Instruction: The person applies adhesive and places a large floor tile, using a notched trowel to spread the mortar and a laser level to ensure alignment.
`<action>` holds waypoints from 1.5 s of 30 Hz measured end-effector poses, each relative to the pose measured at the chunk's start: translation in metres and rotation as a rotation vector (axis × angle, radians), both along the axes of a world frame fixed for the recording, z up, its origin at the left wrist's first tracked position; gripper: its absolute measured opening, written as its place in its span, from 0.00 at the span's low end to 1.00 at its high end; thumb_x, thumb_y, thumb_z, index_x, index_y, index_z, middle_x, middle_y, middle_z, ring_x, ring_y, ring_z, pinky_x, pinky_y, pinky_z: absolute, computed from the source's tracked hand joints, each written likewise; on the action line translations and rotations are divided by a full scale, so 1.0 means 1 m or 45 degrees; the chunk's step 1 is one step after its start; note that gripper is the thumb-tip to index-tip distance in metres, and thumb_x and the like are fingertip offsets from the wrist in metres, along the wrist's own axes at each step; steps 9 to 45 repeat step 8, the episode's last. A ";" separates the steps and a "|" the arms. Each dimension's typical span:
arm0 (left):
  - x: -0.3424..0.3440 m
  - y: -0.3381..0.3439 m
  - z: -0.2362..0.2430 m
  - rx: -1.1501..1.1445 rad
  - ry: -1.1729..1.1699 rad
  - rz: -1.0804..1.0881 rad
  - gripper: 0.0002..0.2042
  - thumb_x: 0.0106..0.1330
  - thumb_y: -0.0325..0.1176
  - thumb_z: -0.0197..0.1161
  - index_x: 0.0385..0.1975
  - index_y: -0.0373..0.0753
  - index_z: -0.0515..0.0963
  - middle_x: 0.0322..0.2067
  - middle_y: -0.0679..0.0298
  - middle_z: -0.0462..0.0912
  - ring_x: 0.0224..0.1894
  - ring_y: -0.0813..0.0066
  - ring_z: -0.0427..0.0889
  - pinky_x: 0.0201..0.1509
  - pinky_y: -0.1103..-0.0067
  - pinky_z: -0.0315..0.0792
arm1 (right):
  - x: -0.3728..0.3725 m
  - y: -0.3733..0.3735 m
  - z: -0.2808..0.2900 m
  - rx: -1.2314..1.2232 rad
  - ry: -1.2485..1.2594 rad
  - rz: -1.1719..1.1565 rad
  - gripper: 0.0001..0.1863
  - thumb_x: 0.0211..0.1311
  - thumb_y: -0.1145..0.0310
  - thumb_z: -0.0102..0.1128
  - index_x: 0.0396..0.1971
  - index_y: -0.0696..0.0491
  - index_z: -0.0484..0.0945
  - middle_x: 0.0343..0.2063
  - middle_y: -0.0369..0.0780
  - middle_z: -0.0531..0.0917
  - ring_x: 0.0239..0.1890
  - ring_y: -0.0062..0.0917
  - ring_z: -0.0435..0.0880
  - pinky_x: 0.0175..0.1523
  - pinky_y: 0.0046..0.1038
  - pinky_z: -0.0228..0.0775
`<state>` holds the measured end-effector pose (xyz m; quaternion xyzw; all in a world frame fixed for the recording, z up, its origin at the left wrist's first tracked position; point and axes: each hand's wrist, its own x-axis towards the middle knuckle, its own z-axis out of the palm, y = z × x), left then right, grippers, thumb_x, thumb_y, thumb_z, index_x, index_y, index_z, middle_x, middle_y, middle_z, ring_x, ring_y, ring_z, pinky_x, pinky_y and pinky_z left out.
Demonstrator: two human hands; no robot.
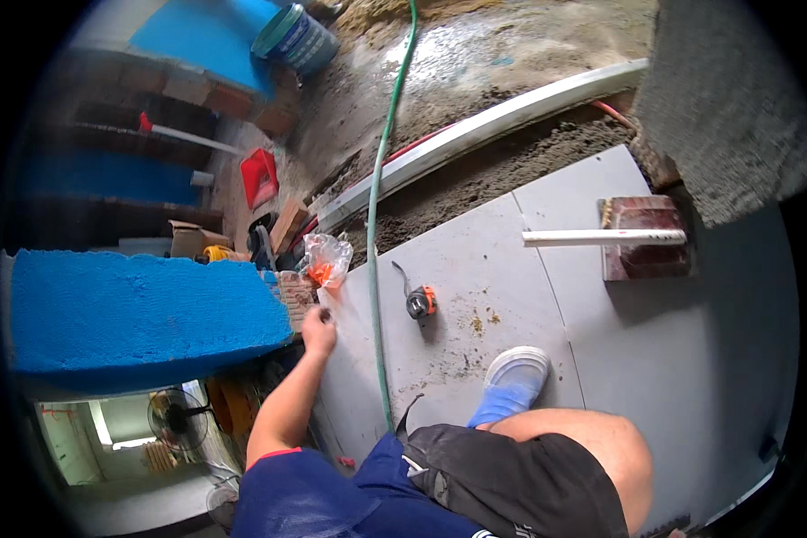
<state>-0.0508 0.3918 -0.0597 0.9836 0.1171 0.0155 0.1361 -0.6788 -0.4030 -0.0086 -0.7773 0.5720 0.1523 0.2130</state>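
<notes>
My left hand (318, 331) is closed, its fingers curled beside the broken brick end of the blue wall. Whether anything sits inside the fingers I cannot make out. Just beyond it lies a clear plastic bag (328, 258) with orange pieces in it, apart from the hand. A black and orange tape measure (420, 303) rests on the grey floor tiles (457, 251), right of a green hose (374, 305) that runs away from me. My right hand does not show.
A dark red block-like object (647, 262) sits on the tiles at right, a white stick (592, 238) across it. Past the tile edge are rough mortar (475, 184) and a long pale straightedge (493, 125). Far left stand a red dustpan (259, 178) and a bucket (298, 43).
</notes>
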 end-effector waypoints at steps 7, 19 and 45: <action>-0.168 -0.005 -0.089 0.019 0.393 0.253 0.25 0.67 0.44 0.59 0.58 0.34 0.70 0.63 0.47 0.68 0.65 0.48 0.65 0.69 0.62 0.60 | 0.125 0.012 0.002 0.466 -0.092 -0.135 0.27 0.70 0.53 0.55 0.56 0.62 0.75 0.51 0.50 0.82 0.54 0.42 0.78 0.63 0.36 0.66; -0.184 0.012 -0.086 0.028 0.385 0.301 0.25 0.67 0.44 0.59 0.58 0.34 0.70 0.63 0.47 0.68 0.65 0.48 0.65 0.69 0.62 0.60 | 0.152 0.021 0.011 0.339 0.076 0.247 0.26 0.69 0.52 0.57 0.56 0.59 0.76 0.52 0.50 0.81 0.54 0.41 0.78 0.62 0.37 0.67; -0.184 0.012 -0.086 0.028 0.385 0.301 0.25 0.67 0.44 0.59 0.58 0.34 0.70 0.63 0.47 0.68 0.65 0.48 0.65 0.69 0.62 0.60 | 0.152 0.021 0.011 0.339 0.076 0.247 0.26 0.69 0.52 0.57 0.56 0.59 0.76 0.52 0.50 0.81 0.54 0.41 0.78 0.62 0.37 0.67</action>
